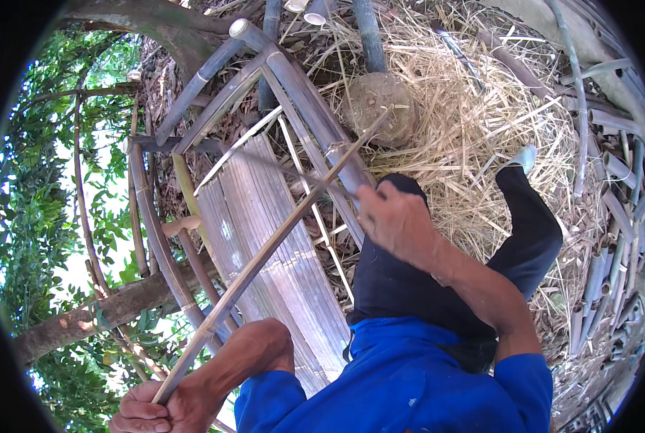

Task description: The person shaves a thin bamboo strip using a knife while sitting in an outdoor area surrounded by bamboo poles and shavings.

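Note:
At the lower left my left hand is closed around the near end of a long, split bamboo strip. The strip slants up and away to the right, and its far tip lies over a round wooden block. My right hand is closed on a long knife, its handle hidden in the fingers. The thin dark blade, blurred, points left and crosses the strip in its far half. Whether the edge touches the strip I cannot tell.
Left of my legs is a slatted bamboo seat in a frame of bamboo poles. Straw-like shavings cover the ground ahead. Cut bamboo pieces are heaped at the right. Leafy plants and a pole rail stand at the left.

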A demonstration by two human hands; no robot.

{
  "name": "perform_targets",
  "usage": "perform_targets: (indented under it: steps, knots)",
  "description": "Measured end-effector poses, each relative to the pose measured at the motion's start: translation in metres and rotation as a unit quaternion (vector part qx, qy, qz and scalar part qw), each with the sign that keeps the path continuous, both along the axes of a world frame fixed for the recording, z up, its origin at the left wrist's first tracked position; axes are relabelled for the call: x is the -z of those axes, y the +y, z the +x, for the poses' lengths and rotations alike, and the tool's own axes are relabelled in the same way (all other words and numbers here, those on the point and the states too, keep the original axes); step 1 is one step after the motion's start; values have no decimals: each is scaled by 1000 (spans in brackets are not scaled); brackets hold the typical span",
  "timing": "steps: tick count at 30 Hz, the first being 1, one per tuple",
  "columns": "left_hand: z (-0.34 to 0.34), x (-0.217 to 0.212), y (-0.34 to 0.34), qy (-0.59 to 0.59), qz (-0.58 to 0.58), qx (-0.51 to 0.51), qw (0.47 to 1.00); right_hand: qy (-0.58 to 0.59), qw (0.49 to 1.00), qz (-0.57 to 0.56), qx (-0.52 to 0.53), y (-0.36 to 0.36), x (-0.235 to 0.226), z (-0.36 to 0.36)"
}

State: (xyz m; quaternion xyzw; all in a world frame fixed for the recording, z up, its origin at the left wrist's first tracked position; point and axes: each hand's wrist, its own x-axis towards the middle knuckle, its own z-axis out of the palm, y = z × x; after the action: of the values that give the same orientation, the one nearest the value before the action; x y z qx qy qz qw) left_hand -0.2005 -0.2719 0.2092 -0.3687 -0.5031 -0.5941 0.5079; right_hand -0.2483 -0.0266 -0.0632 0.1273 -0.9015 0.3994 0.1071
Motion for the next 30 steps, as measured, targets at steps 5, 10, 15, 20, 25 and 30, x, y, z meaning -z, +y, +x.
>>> perform_targets:
  steps: [5,10,15,20,25,30]
  knots:
    - [-11,7,7,76,62,-51,994,-200,969,109,91,56,116,-51]
    - [7,-9,-6,-6,28,148,989,-282,942,121,135,85,107,-45]
    - [6,-3,27,28,73,139,987,-271,953,7,132,74,-4,6]
    - [36,3,63,15,18,160,987,-66,996,-9,52,29,-74,63]
    - [50,24,81,30,-5,173,984,29,998,27,-52,8,-154,126]
    - [72,29,91,-3,12,125,992,179,982,8,-62,-2,-172,157]
